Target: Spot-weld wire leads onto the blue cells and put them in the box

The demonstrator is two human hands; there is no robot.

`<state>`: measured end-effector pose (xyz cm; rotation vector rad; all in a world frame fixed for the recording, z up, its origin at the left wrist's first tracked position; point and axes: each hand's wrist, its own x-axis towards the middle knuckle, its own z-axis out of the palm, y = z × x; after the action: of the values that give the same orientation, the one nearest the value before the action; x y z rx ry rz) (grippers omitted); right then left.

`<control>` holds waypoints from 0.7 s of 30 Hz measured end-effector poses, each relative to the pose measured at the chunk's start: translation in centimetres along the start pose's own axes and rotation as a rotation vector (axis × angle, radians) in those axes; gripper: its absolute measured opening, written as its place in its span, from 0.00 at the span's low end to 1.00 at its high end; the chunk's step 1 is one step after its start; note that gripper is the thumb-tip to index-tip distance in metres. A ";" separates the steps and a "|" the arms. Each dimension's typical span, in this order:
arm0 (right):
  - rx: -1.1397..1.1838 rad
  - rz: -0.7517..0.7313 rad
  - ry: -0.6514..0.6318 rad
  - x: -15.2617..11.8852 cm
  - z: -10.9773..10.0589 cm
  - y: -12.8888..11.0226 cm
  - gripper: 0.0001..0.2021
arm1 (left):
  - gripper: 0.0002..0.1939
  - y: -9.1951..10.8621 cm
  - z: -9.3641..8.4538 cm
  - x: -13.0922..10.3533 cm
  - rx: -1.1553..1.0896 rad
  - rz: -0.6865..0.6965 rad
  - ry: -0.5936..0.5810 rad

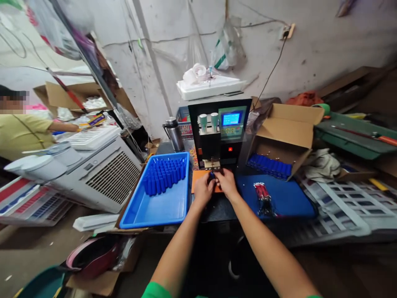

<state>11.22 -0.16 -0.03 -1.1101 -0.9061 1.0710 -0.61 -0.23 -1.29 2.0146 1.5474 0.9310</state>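
Observation:
My left hand and my right hand meet beneath the electrodes of a black spot welder. Between my fingertips a small part of a blue battery cell shows; both hands are closed around it, and the fingers cover most of it. An orange pad lies under my hands. To the left, a blue plastic tray contains many upright blue battery cells. A bundle of red and black wire leads rests on a blue mat to my right.
An open cardboard box with blue cells stands at the right, beside a grey plastic crate. Behind the tray is a steel flask. A co-worker in yellow is at the far left, beyond an air cooler.

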 end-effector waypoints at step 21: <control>0.037 0.020 -0.007 0.2 -0.4 0.0 0.15 | 0.14 0.3 0.1 0.2 -0.028 -0.003 0.014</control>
<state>11.59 -0.08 -0.14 -1.0871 -0.8791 1.1051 -0.30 -0.08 -1.09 1.9895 1.5356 0.9622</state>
